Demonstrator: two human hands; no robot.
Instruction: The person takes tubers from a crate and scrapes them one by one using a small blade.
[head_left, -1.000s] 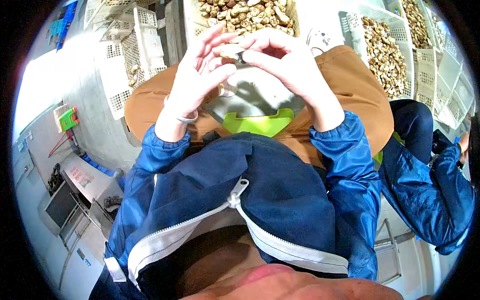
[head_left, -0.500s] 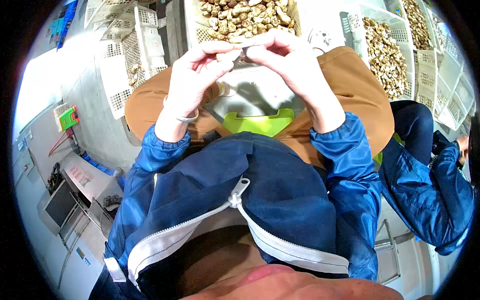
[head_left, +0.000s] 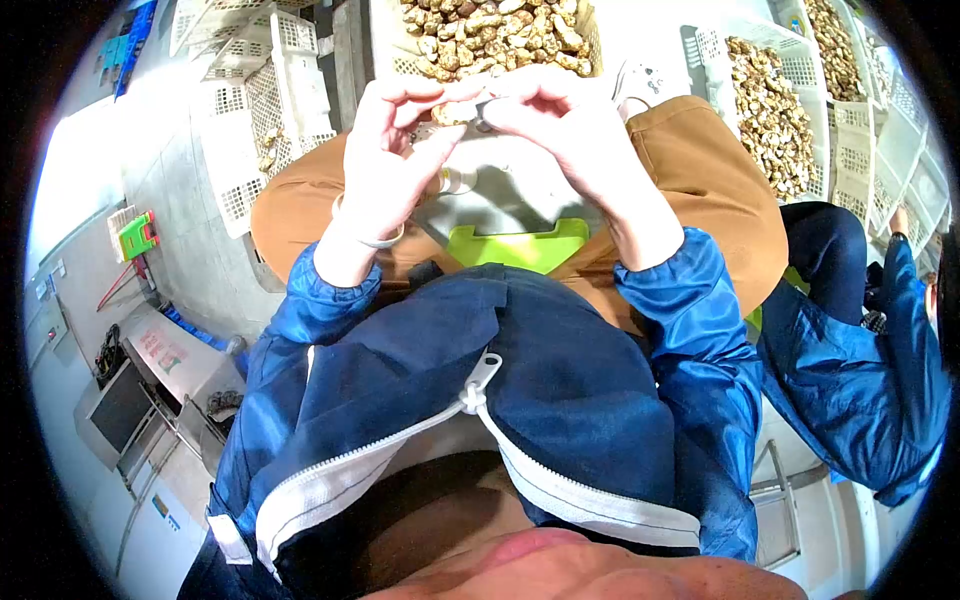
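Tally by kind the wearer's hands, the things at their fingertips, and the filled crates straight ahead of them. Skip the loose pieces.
Bare hands: 2, left hand and right hand
Brownish piece in the left fingers: 1
Small dark item at the right fingertips: 1
Filled crate straight ahead: 1
Total: 5

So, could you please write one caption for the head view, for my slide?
Left hand pinches a brownish piece, right hand a small dark object, near a crate of similar pieces.

Mushrooms [head_left: 490,40] rough; sleeves [head_left: 690,310] glossy cloth; crate [head_left: 388,42] plastic.
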